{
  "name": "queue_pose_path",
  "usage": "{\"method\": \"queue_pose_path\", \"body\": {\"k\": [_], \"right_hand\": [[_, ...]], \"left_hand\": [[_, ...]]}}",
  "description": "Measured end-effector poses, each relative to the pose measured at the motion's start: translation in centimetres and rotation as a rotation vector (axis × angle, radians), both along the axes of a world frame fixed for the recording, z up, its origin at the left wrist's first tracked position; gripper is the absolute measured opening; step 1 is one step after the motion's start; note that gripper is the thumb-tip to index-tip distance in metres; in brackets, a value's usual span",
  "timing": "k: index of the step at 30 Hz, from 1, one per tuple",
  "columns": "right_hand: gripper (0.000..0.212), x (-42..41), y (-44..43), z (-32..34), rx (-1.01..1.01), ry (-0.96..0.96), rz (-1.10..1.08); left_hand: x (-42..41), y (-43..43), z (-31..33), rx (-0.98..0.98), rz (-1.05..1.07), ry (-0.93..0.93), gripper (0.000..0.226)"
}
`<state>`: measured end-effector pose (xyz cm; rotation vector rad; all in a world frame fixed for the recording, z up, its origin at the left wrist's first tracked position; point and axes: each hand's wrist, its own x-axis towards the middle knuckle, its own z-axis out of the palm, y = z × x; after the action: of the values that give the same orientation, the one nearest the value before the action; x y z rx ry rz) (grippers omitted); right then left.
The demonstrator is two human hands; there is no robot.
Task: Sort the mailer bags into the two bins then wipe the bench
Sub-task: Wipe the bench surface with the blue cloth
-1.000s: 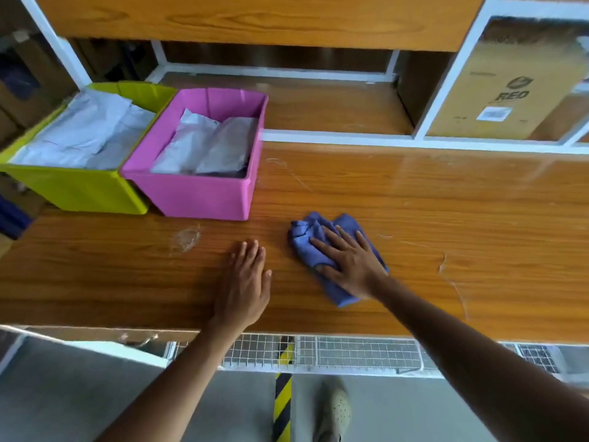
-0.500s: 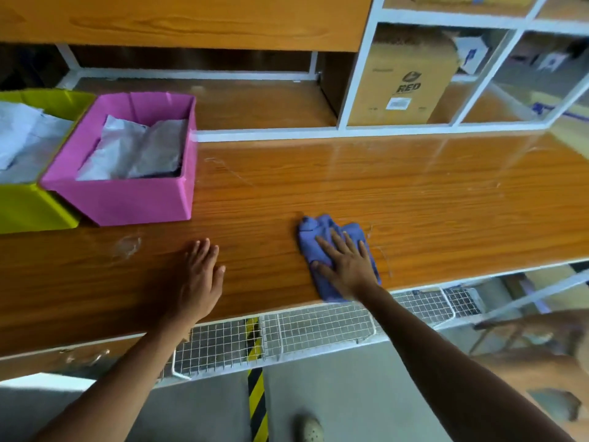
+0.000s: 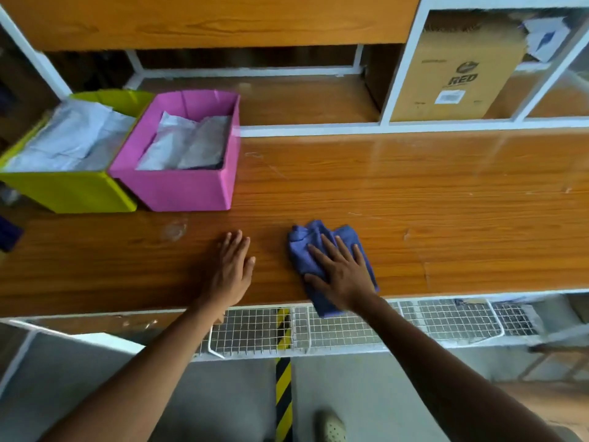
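since the frame half a second back, cloth (image 3: 306, 253) and right hand (image 3: 342, 275) are found shifted leftward, nearer the left hand (image 3: 231, 272). right fingers (image 3: 330, 247) are spread and laid straight, pressed flat on the blue cloth. left fingers (image 3: 234, 247) are held straight and close together, palm-down on bare bench (image 3: 414, 193), taken as a brace. cloth is noted directly under the right fingers: a bunched fold is pushed out just past the fingertips, and a tail is trailed back under the wrist and hung over the near edge. its long axis is thus run fingertip-to-wrist, across the grain. mailer bags (image 3: 188, 145) are seen in the pink bin (image 3: 178, 189) and green bin (image 3: 73, 193), well beyond the left fingertips; sorting is judged done, wiping under way. a pale smudge (image 3: 174, 231) is marked just past the left fingertips, to their left. the left hand is nearer it, yet the cloth is pinned under the right, so a leftward sweep is judged blocked until the left hand is lifted.
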<state>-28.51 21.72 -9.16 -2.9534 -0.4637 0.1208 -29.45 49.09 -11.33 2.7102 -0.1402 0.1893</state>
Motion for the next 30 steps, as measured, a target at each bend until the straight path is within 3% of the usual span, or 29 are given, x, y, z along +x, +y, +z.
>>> {"method": "queue_pose_path", "body": {"k": [3, 5, 7, 11, 13, 17, 18, 21, 24, 26, 30], "right_hand": [[0.075, 1.7, -2.6, -0.2, 0.058, -0.032, -0.358], [0.072, 1.3, 0.5, 0.1, 0.084, -0.004, -0.552], [0.071, -0.2, 5.5, 0.2, 0.08, 0.0, -0.417], [0.077, -1.0, 10.4, 0.4, -0.001, 0.021, 0.129], [0.081, 0.6, 9.9, 0.3, 0.011, 0.007, 0.123], [0.07, 0.8, 12.9, 0.2, 0.057, -0.014, -0.45], [0.069, 0.3, 15.3, 0.1, 0.063, -0.015, -0.508], [0.072, -2.2, 22.1, -0.5, 0.045, -0.037, -0.196], [0.075, -2.6, 21.8, -0.7, 0.025, -0.047, 0.066], [0.078, -1.7, 19.6, -0.7, 0.02, -0.056, -0.034], [0.073, -1.1, 20.9, 0.1, 0.022, 0.001, -0.532]], "left_hand": [[-1.5, 1.6, 0.4, 0.103, 0.027, 0.063, 0.076], [-2.5, 2.8, 0.9, 0.15, 0.045, 0.087, 0.083], [-3.1, 3.7, 1.4, 0.185, 0.047, 0.101, 0.085], [-3.5, 6.2, 2.0, 0.237, 0.016, 0.097, 0.077], [-3.7, 8.4, 1.9, 0.262, -0.019, 0.101, 0.076], [-3.7, 13.4, 1.7, 0.27, -0.084, 0.115, 0.076], [-3.6, 14.4, 1.7, 0.269, -0.107, 0.118, 0.076], [-3.1, 17.0, 1.6, 0.283, -0.152, 0.099, 0.079], [-3.3, 19.6, 1.6, 0.283, -0.184, 0.103, 0.083], [-3.7, 21.7, 1.5, 0.275, -0.182, 0.1, 0.087], [-4.8, 24.8, 1.7, 0.222, -0.142, 0.102, 0.088]]}}
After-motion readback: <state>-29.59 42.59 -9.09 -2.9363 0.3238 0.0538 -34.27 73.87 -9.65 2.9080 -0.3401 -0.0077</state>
